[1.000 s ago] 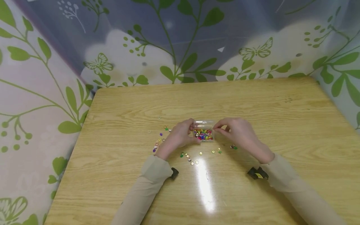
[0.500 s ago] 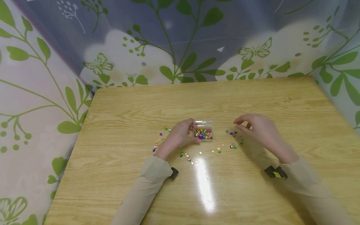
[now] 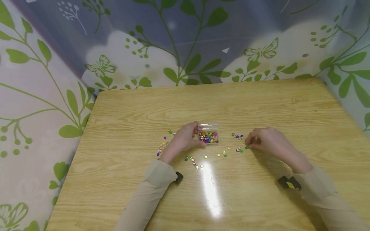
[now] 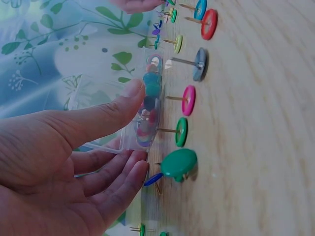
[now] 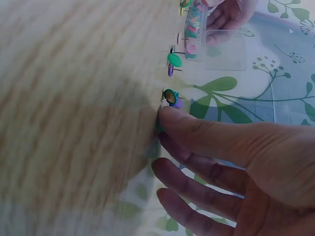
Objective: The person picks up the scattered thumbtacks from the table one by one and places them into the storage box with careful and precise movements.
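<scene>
My left hand (image 3: 183,138) holds a small clear plastic box (image 3: 209,125) by its left side, thumb at the front and fingers behind. Its lid stands raised at the back, and multicoloured thumbtacks (image 3: 208,138) fill it. To the right, my right hand (image 3: 273,146) is down at the table, thumb and index finger pinching at a green thumbtack (image 3: 247,147). In the right wrist view the thumb and index fingertips (image 5: 170,114) come together beside other tacks, mostly hiding the pinched one; the remaining fingers are spread loosely.
Loose thumbtacks lie around the box: a purple one (image 3: 237,136) among several at right, gold ones (image 3: 202,166) in front, more left of my left wrist. In the left wrist view several stand point up, including a red one (image 4: 209,24). A patterned wall covering (image 3: 196,41) borders the wooden table (image 3: 130,106).
My right hand has moved from the box's right edge out to the right, then lowered to the tacks there, uncovering several of them. My left hand and the box stay in place.
</scene>
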A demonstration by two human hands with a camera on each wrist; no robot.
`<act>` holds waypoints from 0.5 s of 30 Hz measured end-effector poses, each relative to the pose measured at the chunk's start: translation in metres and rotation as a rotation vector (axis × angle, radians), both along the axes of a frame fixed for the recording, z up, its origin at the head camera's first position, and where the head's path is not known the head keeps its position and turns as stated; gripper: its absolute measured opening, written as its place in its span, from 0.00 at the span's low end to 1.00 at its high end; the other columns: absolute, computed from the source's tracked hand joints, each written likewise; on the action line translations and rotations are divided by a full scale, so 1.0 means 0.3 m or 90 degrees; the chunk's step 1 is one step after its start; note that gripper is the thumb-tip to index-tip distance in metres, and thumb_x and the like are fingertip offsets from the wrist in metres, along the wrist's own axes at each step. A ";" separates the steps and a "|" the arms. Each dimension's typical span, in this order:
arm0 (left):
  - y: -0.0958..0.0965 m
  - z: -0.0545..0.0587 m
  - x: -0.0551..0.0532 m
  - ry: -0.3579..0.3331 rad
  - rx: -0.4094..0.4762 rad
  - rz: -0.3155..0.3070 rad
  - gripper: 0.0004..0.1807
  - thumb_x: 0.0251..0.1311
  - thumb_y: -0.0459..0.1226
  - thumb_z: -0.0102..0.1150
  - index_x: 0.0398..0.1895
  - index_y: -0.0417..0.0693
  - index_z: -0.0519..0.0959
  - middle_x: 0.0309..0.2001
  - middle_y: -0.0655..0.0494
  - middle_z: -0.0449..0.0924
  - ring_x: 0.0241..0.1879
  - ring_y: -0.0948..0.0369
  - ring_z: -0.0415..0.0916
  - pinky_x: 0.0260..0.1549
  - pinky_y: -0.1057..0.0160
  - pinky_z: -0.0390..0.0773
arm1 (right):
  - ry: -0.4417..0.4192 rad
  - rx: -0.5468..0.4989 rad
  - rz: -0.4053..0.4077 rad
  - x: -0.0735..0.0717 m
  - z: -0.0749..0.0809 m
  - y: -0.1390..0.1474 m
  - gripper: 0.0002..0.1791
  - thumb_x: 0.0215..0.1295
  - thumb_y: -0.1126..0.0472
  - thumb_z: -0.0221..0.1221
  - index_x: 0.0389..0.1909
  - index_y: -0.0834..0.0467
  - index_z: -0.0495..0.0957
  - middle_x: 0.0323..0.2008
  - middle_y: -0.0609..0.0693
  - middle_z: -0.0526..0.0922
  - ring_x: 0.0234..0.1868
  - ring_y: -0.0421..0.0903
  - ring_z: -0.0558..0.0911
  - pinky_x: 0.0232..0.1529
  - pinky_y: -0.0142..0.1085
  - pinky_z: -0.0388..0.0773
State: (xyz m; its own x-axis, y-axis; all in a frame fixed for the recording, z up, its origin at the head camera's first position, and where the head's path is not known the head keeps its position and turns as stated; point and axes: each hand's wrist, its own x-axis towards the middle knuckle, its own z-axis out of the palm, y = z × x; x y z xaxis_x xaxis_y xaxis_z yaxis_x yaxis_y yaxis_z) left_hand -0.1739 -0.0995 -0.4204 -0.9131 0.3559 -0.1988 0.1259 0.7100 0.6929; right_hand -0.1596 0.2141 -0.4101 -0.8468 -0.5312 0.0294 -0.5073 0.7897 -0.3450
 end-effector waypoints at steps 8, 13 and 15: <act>-0.002 0.001 -0.001 0.004 -0.001 -0.001 0.31 0.51 0.42 0.78 0.57 0.46 0.76 0.52 0.50 0.80 0.49 0.55 0.75 0.51 0.56 0.78 | 0.012 -0.022 -0.029 -0.019 0.025 -0.032 0.03 0.61 0.62 0.71 0.32 0.50 0.86 0.29 0.43 0.88 0.26 0.39 0.83 0.24 0.35 0.76; -0.002 0.003 -0.001 0.003 -0.005 -0.003 0.30 0.51 0.43 0.78 0.56 0.46 0.76 0.52 0.50 0.79 0.49 0.55 0.75 0.51 0.57 0.78 | 0.063 -0.025 -0.022 -0.027 0.053 -0.097 0.02 0.62 0.61 0.70 0.35 0.52 0.88 0.31 0.46 0.89 0.28 0.43 0.85 0.26 0.39 0.78; -0.001 0.003 0.000 0.003 -0.005 -0.004 0.30 0.51 0.43 0.78 0.56 0.46 0.76 0.52 0.50 0.79 0.50 0.55 0.75 0.51 0.57 0.78 | 0.086 -0.034 -0.006 -0.030 0.057 -0.126 0.02 0.62 0.62 0.70 0.35 0.53 0.88 0.32 0.47 0.90 0.28 0.44 0.85 0.26 0.39 0.78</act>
